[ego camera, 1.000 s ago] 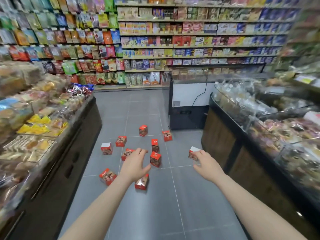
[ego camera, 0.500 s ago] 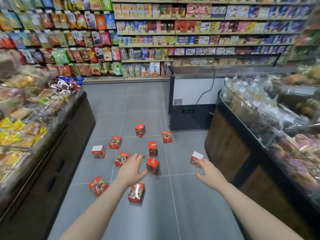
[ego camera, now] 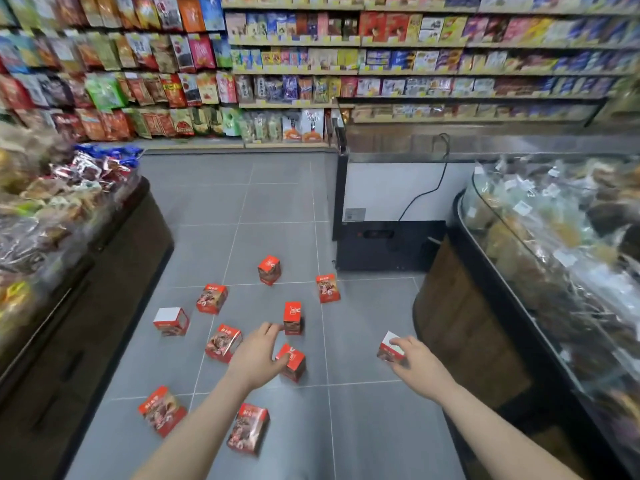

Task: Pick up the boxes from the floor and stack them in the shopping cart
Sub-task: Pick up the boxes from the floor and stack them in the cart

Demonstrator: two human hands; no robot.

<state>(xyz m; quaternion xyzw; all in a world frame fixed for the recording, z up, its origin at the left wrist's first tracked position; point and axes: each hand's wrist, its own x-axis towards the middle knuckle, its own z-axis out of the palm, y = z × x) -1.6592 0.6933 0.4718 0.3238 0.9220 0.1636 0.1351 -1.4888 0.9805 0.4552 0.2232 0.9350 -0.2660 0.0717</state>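
Note:
Several red snack boxes lie scattered on the grey tiled floor (ego camera: 363, 427). My left hand (ego camera: 258, 356) reaches forward with fingers spread, open and holding nothing; it overlaps the view of one red box (ego camera: 294, 363) and sits just below an upright box (ego camera: 292, 317). My right hand (ego camera: 420, 363) is stretched out, fingers relaxed, beside a white-topped box (ego camera: 388, 349) near the right counter; no grip shows. Other boxes lie near my left forearm (ego camera: 247, 429), further left (ego camera: 161, 410) and farther off (ego camera: 268, 270). No shopping cart is in view.
A dark display counter (ego camera: 114, 271) piled with wrapped snacks lines the left. A curved glass counter (ego camera: 485, 271) of packaged goods lines the right. A black-and-white freezer cabinet (ego camera: 388, 216) stands ahead on the right. Stocked shelves (ego camera: 346, 71) fill the back wall.
The view has moved forward and tipped down, so the boxes appear nearer. Both hands have stretched further toward the boxes, the right one closing on the white-topped box.

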